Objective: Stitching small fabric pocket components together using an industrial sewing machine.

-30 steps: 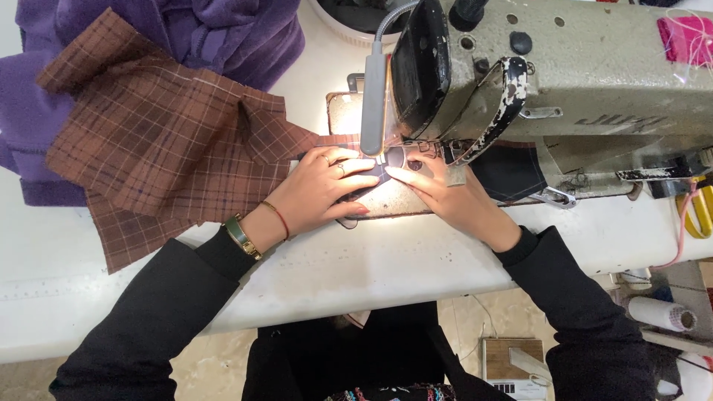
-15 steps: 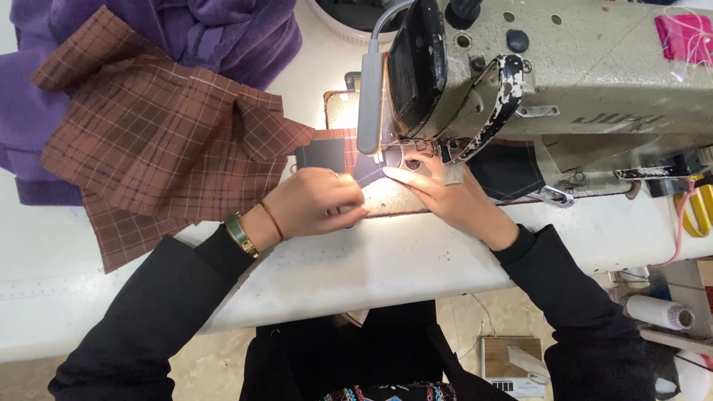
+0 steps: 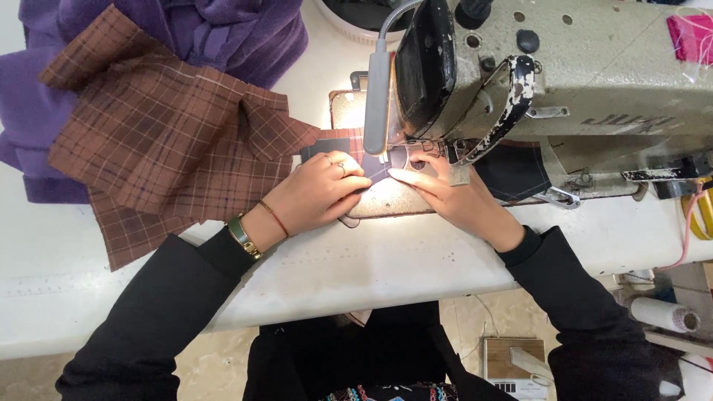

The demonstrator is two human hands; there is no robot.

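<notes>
My left hand lies flat on a small dark fabric piece and the edge of the brown plaid cloth, just left of the needle. My right hand presses fingertips on the fabric under the presser foot of the grey-green sewing machine. Both hands pinch and guide the cloth on the lit needle plate. The needle itself is hidden behind the machine head and the lamp arm.
A heap of purple fabric lies at the back left, partly under the plaid cloth. The white table runs across the view. A thread cone and a box sit below on the right.
The dark piece and plaid edge have slid slightly toward the needle. My left hand has shifted a little right and flattened over the fabric; my right hand stays by the presser foot.
</notes>
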